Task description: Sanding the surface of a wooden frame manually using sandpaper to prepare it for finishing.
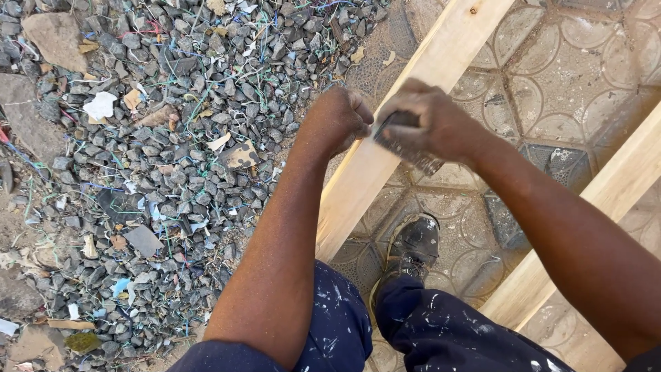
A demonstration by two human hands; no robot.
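Fingers (441, 120) wrapped over dark block (406, 141), apparently sandpaper, on plank (385, 148)

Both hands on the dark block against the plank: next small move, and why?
Probably a short stroke along the plank. The right hand presses the dark block onto its edge, the left hand grips the block's other end, and bare wood runs on either side.

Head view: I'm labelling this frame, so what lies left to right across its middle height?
Grey gravel strewn with litter and wire scraps → left hand, closed in a fist → pale wooden plank → right hand gripping a dark block → patterned paving slabs → second pale plank.
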